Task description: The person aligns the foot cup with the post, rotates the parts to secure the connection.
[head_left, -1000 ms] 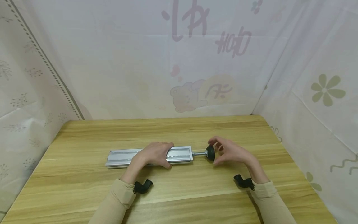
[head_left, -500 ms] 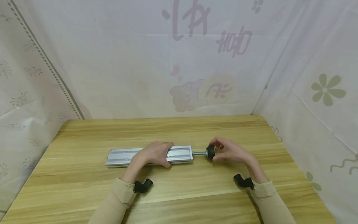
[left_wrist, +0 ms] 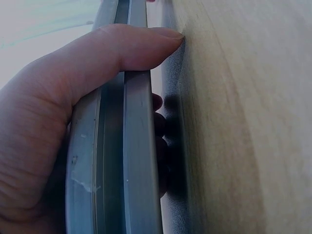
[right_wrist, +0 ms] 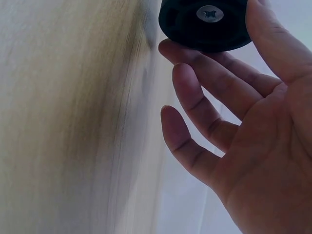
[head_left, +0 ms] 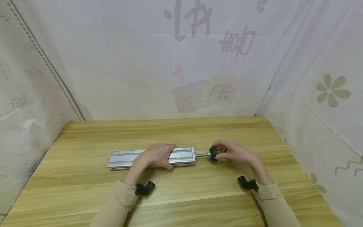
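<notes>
A silver aluminium profile (head_left: 124,158) lies lengthwise on the table, with a threaded rod (head_left: 202,155) coming out of its right end. On the rod's tip sits a black levelling foot (head_left: 212,155). My left hand (head_left: 157,155) grips the profile across its top. In the left wrist view the thumb (left_wrist: 102,58) lies over the grooved side, and fingertips show past the other edge. My right hand (head_left: 233,152) pinches the foot by its rim between thumb and fingers. A cross-head screw (right_wrist: 210,13) shows in the foot's base; the other fingers are loosely bent below it.
The wood-grain table (head_left: 181,195) carries the work. Printed white cloth (head_left: 127,63) hangs behind it and along both sides. A black wrist-worn piece (head_left: 145,188) is on the left wrist, and a similar black piece (head_left: 247,183) is on the right.
The right hand's thumb and fingers have closed in on the black levelling foot, the thumb moving up against its rim. The left hand and the profile stay in place.
</notes>
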Demonstrator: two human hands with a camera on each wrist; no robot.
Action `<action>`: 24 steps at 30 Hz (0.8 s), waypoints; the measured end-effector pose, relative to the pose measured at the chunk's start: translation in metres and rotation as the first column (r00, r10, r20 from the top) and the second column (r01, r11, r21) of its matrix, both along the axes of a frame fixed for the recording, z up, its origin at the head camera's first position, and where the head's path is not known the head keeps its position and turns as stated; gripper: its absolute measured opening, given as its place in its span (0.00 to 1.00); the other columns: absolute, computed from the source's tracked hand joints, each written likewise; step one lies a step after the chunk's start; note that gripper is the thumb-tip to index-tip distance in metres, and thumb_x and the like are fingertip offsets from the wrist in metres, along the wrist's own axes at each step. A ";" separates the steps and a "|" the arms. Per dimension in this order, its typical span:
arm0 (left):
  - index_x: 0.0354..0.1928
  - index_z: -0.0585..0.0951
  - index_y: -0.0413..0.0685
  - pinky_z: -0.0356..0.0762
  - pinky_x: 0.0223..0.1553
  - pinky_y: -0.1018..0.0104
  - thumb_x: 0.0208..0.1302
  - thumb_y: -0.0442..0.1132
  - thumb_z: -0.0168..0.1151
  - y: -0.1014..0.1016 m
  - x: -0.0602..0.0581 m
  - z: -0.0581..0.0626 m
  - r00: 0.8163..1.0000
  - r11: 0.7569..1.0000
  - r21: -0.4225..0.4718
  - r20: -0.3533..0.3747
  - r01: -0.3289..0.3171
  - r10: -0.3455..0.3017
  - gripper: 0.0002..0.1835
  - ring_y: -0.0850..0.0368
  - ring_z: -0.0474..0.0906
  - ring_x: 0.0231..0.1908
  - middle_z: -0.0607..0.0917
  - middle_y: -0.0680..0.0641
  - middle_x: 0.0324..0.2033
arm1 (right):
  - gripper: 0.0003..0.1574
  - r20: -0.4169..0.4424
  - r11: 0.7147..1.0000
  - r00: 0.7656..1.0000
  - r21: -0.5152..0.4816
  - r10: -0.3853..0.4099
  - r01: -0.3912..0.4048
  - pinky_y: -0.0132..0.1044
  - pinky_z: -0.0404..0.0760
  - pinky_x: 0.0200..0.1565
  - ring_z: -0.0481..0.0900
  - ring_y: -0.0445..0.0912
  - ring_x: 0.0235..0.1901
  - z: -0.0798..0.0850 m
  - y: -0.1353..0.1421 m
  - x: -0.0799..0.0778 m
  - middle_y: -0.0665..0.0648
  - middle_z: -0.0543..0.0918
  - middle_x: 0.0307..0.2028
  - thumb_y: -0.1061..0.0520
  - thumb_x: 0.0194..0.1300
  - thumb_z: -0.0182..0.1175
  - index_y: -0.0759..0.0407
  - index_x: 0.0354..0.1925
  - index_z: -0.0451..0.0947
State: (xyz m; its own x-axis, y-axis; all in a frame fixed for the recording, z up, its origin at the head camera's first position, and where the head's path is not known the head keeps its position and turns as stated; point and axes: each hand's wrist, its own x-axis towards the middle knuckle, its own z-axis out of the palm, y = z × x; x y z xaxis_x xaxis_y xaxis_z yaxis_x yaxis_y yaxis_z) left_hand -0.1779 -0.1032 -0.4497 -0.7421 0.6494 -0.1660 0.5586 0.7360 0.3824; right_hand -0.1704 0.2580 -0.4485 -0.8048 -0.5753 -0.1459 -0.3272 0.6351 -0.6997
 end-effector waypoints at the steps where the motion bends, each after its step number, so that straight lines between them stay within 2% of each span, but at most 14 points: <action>1: 0.43 0.75 0.54 0.74 0.37 0.59 0.43 0.50 0.77 0.000 0.000 0.000 1.000 1.000 0.000 0.000 0.000 0.000 0.26 0.59 0.73 0.32 0.80 0.57 0.33 | 0.34 0.003 1.000 1.000 0.002 0.004 -0.004 0.36 0.80 0.48 0.84 0.45 0.49 0.000 0.000 0.000 0.55 0.87 0.51 0.44 0.68 0.66 0.58 0.66 0.74; 7: 0.43 0.74 0.54 0.73 0.37 0.60 0.43 0.50 0.77 0.000 0.000 0.000 1.000 1.000 -0.002 -0.003 0.002 -0.002 0.26 0.59 0.73 0.31 0.80 0.57 0.32 | 0.35 0.016 1.000 1.000 0.006 0.012 -0.012 0.36 0.80 0.49 0.85 0.48 0.52 0.001 0.001 0.000 0.58 0.87 0.52 0.44 0.71 0.63 0.61 0.68 0.73; 14: 0.42 0.74 0.54 0.73 0.36 0.60 0.42 0.49 0.76 0.000 -0.001 -0.002 1.000 1.000 -0.009 -0.005 0.000 0.000 0.26 0.59 0.73 0.31 0.80 0.57 0.32 | 0.38 0.002 1.000 1.000 0.024 0.019 -0.019 0.37 0.80 0.49 0.84 0.48 0.52 -0.001 0.002 -0.001 0.57 0.87 0.53 0.43 0.69 0.65 0.61 0.69 0.72; 20: 0.43 0.74 0.54 0.73 0.37 0.60 0.42 0.50 0.76 0.000 -0.001 -0.002 1.000 1.000 -0.014 -0.004 -0.001 0.000 0.26 0.59 0.73 0.32 0.80 0.57 0.33 | 0.49 -0.035 1.000 0.999 0.008 -0.001 0.002 0.44 0.80 0.56 0.80 0.48 0.52 -0.003 0.000 0.000 0.54 0.81 0.59 0.47 0.53 0.79 0.56 0.68 0.70; 24: 0.43 0.74 0.53 0.74 0.38 0.59 0.42 0.50 0.76 0.000 -0.001 -0.002 1.000 1.000 -0.010 -0.006 0.002 -0.002 0.27 0.59 0.73 0.32 0.80 0.57 0.33 | 0.46 -0.045 1.000 0.999 0.011 -0.019 0.020 0.45 0.80 0.55 0.78 0.48 0.51 -0.003 -0.005 0.001 0.53 0.81 0.55 0.49 0.48 0.82 0.53 0.63 0.72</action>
State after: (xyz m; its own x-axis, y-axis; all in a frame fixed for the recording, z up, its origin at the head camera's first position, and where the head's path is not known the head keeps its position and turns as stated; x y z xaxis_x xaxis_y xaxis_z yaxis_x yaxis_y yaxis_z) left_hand -0.1789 -0.1034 -0.4519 -0.7418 0.6493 -0.1678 0.5624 0.7386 0.3717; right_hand -0.1696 0.2526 -0.4519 -0.8218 -0.5578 -0.1161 -0.3452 0.6496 -0.6774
